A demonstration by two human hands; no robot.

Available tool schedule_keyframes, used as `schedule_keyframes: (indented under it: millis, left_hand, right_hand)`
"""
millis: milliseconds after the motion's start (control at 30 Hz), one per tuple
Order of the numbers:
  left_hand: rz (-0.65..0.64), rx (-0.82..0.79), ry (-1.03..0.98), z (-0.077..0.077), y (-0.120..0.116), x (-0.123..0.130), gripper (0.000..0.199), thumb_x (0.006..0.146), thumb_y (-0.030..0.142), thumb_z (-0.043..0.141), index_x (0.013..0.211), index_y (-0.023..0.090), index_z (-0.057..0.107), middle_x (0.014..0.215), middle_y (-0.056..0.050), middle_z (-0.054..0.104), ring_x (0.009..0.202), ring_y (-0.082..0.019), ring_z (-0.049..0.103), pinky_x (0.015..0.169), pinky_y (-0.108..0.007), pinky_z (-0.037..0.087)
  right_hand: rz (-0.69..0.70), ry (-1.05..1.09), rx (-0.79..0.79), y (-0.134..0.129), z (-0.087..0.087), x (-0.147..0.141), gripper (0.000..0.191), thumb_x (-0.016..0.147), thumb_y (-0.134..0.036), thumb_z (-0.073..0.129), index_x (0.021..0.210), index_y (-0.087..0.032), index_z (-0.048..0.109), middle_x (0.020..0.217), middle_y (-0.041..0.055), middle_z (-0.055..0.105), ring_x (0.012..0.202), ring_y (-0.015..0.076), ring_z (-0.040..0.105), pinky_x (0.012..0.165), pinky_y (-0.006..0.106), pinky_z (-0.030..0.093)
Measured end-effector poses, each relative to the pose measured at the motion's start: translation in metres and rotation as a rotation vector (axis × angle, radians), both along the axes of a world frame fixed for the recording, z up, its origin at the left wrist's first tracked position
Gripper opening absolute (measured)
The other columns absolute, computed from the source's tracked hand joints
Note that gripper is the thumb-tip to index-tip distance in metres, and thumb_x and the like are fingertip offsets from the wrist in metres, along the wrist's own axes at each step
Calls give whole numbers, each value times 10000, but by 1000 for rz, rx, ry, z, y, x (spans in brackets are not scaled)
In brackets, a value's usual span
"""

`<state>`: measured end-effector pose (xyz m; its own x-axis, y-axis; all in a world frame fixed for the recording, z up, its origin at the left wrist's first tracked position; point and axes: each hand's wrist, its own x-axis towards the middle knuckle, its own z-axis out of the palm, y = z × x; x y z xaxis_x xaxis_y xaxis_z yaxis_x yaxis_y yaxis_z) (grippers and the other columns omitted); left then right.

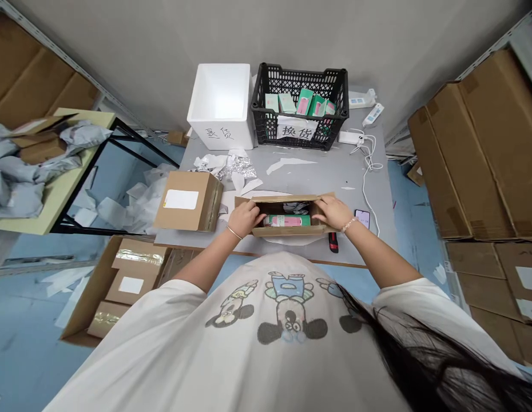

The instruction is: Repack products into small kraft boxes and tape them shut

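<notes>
An opened cardboard box (287, 232) stands at the near edge of the grey table, in front of my body. My left hand (246, 217) grips its left end, with fingers curled over the flap. At the opposite end my right hand (333, 213) holds the right flap between thumb and fingers. Inside lies a green and pink product box (289, 221), with some dark crumpled material behind it. A red and black utility knife (333, 242) rests just below my right hand. To the left stands a closed carton (184, 201) with a white label.
A white foam bin (223, 129) and a black crate (300, 123) with several green boxes stand at the back. Torn paper scraps (240, 171), a phone (362, 218) and a white cable (366, 194) lie on the table (317, 177). Cartons (133, 274) fill a large box on the floor, left.
</notes>
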<state>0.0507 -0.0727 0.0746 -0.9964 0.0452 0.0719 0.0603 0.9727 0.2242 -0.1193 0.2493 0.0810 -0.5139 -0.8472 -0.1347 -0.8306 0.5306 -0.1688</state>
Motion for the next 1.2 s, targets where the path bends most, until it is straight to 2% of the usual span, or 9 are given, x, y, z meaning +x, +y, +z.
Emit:
schedule_keyframes:
  millis: [100,233,333,433,700,867,1000,1100,1200]
  left_hand:
    - [-183,43,-70,-2,-3,-2,496,927,587,444,810,176,696,874,-131,623,868,-259,598,761,-371,461]
    - [-380,93,-175,-12,-3,4,797,740,740,603,1286,159,595,1307,-192,566,1237,-351,493,1048,-471,347]
    - [-262,15,-293,-22,4,14,1187,608,795,662,1514,111,316,1549,-249,294,1439,-443,204,1144,-600,95]
    - [-125,-48,-400,-29,13,22,1372,526,818,686,1556,79,165,1597,-275,112,1467,-475,37,1123,-654,-36]
    - [7,50,-319,-57,17,28,1374,523,649,823,1565,102,116,1605,-266,-57,1472,-467,-33,1140,-636,94]
    - [6,156,-220,-69,16,32,1315,551,554,848,1563,113,134,1607,-254,-81,1476,-451,-39,1148,-620,117]
    - [11,193,-214,-70,17,34,1316,535,535,861,1562,126,146,1610,-251,-64,1478,-449,-30,1145,-633,102]
    - [28,206,-205,-71,18,34,1321,529,523,869,1563,136,144,1612,-244,-67,1479,-445,-33,1151,-627,87]
    - [27,212,-205,-71,18,34,1326,522,517,875,1564,142,146,1613,-240,-74,1478,-449,-27,1152,-629,82]
  right_hand:
    - [1,-25,-7,-9,8,-4,788,869,-490,608,1504,-115,331,1329,221,546,1208,354,536,986,476,442]
    - [76,-52,15,-14,2,-10,1328,648,-647,763,1574,-126,-34,1599,243,132,1460,417,168,1131,583,219]
    - [46,-96,127,-17,-12,-14,1496,530,-731,775,1553,-155,-152,1613,226,-106,1469,463,-26,1109,681,71]
    - [5,-148,231,-21,-27,-18,1537,475,-749,778,1548,-188,-170,1599,212,-192,1457,488,-70,1082,714,34]
    - [-23,-220,408,-35,-41,-29,1588,392,-707,817,1551,-213,-151,1594,212,-216,1440,526,-56,1079,712,62]
    - [-12,-172,341,-48,-17,-18,1412,544,-638,800,1574,-165,-42,1613,232,-92,1455,492,-42,1105,680,33]
    - [-1,-112,164,-82,-3,11,745,846,-371,628,1492,-138,338,1482,222,388,1358,354,382,1089,477,327]
    - [75,-185,312,-114,-20,29,418,869,-204,558,1280,-128,558,1219,196,610,1115,299,591,943,398,462]
    - [72,-200,539,-136,-51,35,565,740,-130,670,1286,-70,535,1228,234,601,1106,323,594,893,398,488]
